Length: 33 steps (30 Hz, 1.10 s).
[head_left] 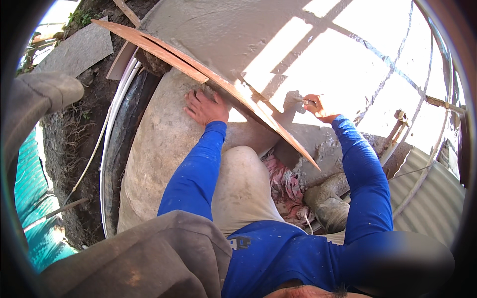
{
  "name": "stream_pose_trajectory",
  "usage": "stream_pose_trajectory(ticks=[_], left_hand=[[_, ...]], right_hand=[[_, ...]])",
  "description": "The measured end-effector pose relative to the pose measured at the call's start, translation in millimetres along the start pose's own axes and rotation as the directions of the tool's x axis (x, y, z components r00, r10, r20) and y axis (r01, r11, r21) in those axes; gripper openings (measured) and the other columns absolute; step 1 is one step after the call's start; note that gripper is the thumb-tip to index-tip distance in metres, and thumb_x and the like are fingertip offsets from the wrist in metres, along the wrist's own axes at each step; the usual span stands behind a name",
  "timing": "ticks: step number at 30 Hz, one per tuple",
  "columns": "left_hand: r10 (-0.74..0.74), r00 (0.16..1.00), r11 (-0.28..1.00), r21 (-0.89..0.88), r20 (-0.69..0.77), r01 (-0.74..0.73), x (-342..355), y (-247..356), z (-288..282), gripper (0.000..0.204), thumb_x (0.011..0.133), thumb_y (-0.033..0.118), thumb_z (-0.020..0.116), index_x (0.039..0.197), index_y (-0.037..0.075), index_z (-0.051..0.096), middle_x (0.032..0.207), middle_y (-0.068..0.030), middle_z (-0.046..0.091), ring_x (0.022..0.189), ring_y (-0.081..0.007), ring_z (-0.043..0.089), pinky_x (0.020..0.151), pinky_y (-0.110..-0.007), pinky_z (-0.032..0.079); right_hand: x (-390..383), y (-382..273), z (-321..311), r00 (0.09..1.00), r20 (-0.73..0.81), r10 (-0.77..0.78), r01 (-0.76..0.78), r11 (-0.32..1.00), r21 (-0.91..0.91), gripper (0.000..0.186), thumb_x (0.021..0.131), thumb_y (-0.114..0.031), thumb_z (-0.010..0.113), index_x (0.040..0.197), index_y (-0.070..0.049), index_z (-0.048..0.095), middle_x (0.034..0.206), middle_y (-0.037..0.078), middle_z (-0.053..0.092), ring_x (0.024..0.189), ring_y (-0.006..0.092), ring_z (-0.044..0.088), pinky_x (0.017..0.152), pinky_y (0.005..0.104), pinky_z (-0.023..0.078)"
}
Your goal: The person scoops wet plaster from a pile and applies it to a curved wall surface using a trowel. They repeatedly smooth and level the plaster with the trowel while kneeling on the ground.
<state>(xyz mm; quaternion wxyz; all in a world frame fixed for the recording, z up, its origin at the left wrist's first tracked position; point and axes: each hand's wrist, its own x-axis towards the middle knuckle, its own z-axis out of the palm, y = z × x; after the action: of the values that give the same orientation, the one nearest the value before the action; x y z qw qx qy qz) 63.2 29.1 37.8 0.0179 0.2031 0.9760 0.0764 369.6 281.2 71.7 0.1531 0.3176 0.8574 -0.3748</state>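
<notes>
My left hand (206, 107) rests with fingers spread on a pale, dusty concrete surface (146, 149), just below a long wooden board (174, 59) that runs diagonally across the view. My right hand (319, 107) grips the handle of a mud-coated trowel (291, 102). The trowel blade is over wet grey cement (208, 30), on the far side of the board, partly in bright sunlight. A dusty, pale-clad knee (243, 174) of mine bends beside a crumpled pink-and-white cloth (280, 188), under the board's right end.
At left are dark soil with roots (74, 149), white pipes (107, 179), a grey sheet (74, 49) and teal corrugated sheeting (32, 184). At right stand metal rods (397, 129) and grey corrugated sheeting (422, 208). A brown cloth-covered shape (134, 253) fills the lower left.
</notes>
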Motion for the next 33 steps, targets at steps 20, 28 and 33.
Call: stream_pose_trajectory(ticks=[20, 28, 33], left_hand=[[0.019, 1.000, 1.000, -0.009, -0.020, -0.020, 0, 1, -1, 0.063, 0.098, 0.040, 0.065, 0.147, 0.004, 0.050, 0.161, -0.0162, 0.038, 0.159, -0.0346, 0.021, 0.127, -0.060, 0.013], [0.020, 0.999, 1.000, -0.006, -0.024, -0.021, -1, 3, -3, 0.063, 0.098, 0.040, 0.064, 0.147, 0.004, 0.049, 0.160, -0.0155, 0.039, 0.159, -0.0338, 0.022, 0.127, -0.059, 0.014], [0.032, 0.999, 0.999, -0.003, -0.028, -0.032, -1, 5, -2, 0.062, 0.099, 0.041, 0.063, 0.147, 0.004, 0.050, 0.160, -0.0158, 0.038, 0.159, -0.0340, 0.023, 0.127, -0.060, 0.014]], right_hand=[[25, -13, 32, 0.953, -0.303, 0.015, -0.027, 0.999, -0.036, 0.033, 0.096, -0.028, 0.071, 0.122, -0.007, 0.071, 0.107, 0.019, 0.075, 0.100, 0.0388, 0.073, 0.089, 0.0490, 0.058], [34, -39, 38, 0.986, -0.164, 0.002, -0.002, 1.000, 0.000, 0.033, 0.094, -0.027, 0.071, 0.121, -0.009, 0.072, 0.103, 0.020, 0.074, 0.095, 0.0411, 0.072, 0.084, 0.0516, 0.057], [59, 29, 58, 0.890, -0.455, 0.044, -0.054, 0.998, -0.009, 0.040, 0.099, -0.033, 0.068, 0.129, -0.008, 0.068, 0.108, 0.021, 0.076, 0.096, 0.0374, 0.074, 0.089, 0.0485, 0.057]])
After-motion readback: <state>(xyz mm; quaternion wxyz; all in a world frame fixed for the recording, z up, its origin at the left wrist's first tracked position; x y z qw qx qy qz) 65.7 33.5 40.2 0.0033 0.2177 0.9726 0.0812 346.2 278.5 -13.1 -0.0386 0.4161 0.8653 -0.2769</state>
